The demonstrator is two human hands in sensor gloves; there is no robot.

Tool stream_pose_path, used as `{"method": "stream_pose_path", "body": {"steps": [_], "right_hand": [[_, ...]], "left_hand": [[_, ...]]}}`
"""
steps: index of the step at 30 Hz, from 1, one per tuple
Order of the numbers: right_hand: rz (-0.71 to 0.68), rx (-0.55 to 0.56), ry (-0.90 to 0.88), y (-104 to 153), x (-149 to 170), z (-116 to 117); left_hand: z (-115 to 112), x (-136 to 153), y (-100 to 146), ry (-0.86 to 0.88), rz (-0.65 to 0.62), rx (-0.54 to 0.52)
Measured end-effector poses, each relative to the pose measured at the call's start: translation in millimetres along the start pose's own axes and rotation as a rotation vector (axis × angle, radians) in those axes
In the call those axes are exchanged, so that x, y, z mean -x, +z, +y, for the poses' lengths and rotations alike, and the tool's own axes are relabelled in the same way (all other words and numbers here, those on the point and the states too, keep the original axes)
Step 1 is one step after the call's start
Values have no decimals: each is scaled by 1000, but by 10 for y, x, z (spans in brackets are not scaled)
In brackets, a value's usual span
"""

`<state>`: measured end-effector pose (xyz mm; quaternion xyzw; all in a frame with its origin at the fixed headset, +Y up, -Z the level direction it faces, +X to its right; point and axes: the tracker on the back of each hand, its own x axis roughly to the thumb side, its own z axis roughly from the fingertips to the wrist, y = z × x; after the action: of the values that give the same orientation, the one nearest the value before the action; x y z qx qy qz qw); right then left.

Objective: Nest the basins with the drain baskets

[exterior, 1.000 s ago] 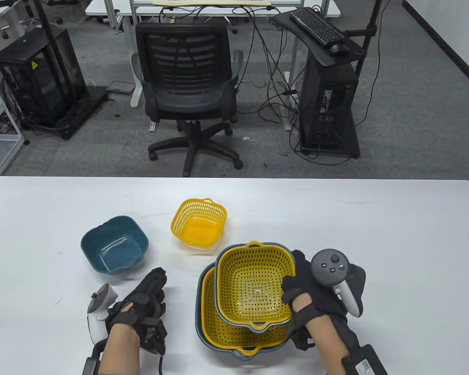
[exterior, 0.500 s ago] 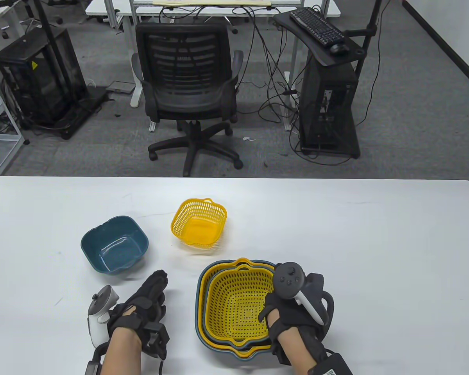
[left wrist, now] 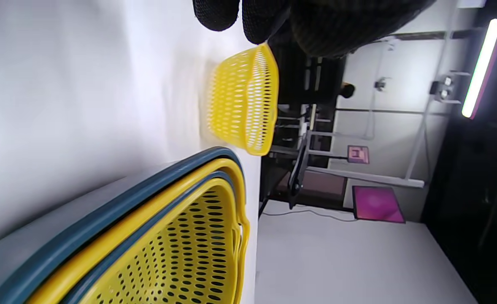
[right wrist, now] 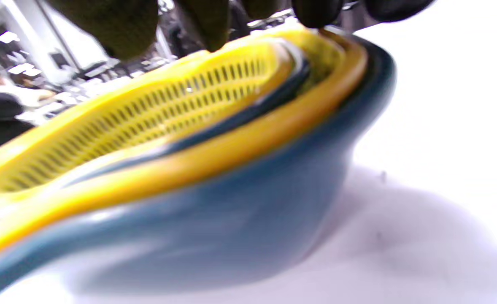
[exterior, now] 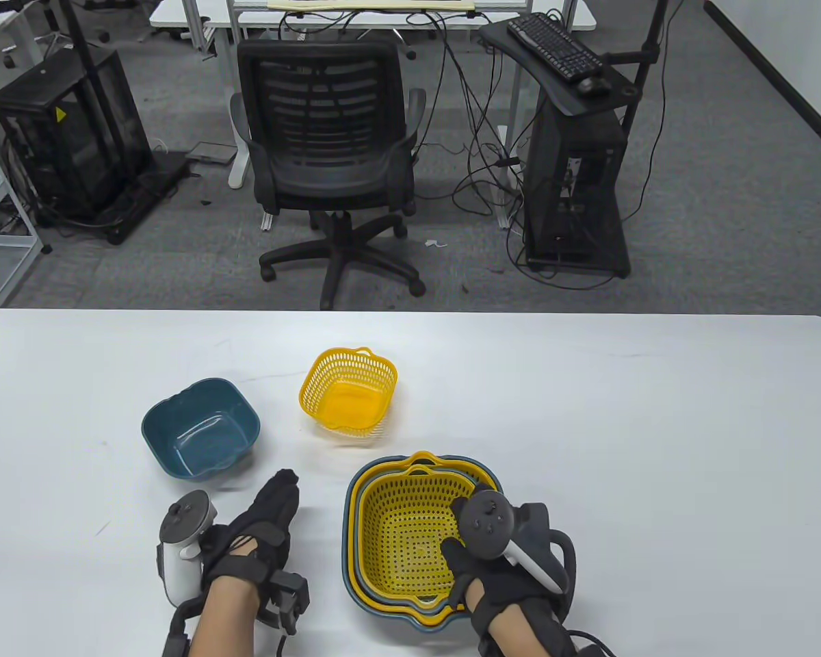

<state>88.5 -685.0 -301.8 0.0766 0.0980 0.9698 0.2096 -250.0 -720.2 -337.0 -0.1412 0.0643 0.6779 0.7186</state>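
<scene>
A nested stack stands at the table's front centre: a large blue basin (exterior: 346, 547), a yellow basket, a second blue basin and an inner yellow drain basket (exterior: 410, 540). My right hand (exterior: 460, 540) is at the stack's right rim, fingers over the inner basket's edge. In the right wrist view one fingertip (right wrist: 316, 10) touches the yellow rim (right wrist: 168, 114) above the blue basin (right wrist: 231, 236). My left hand (exterior: 270, 523) lies flat and empty on the table left of the stack. A small blue basin (exterior: 200, 428) and a small yellow basket (exterior: 349, 390) stand apart further back.
The left wrist view shows the stack (left wrist: 105, 202) from the side and the small yellow basket (left wrist: 240, 105) behind it. The white table (exterior: 657, 445) stretches to the right. An office chair (exterior: 328, 157) stands beyond the far edge.
My right hand has lowered the medium basin with its yellow basket into the large set, where it now sits level. My left hand has slid slightly forward.
</scene>
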Motion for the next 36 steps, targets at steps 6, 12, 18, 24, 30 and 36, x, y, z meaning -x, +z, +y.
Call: {"method": "stream_pose_path", "body": {"steps": [6, 12, 18, 24, 30, 36], "right_hand": [[-178, 80, -172, 387, 408, -184], [-244, 80, -273, 443, 803, -203], [-259, 77, -316, 429, 852, -238], [-240, 72, -335, 414, 905, -234], [-212, 28, -346, 373, 954, -180], [-206, 17, -329, 372, 950, -166]], "left_hand": [[-122, -1087, 148, -489, -163, -160], [-301, -1846, -232, -942, -227, -443], [-249, -1554, -1301, -881, -40, -303], [-199, -1194, -1931, -880, 126, -249], [-152, -929, -2248, -998, 360, -260], [-147, -776, -2407, -1064, 480, -262]]}}
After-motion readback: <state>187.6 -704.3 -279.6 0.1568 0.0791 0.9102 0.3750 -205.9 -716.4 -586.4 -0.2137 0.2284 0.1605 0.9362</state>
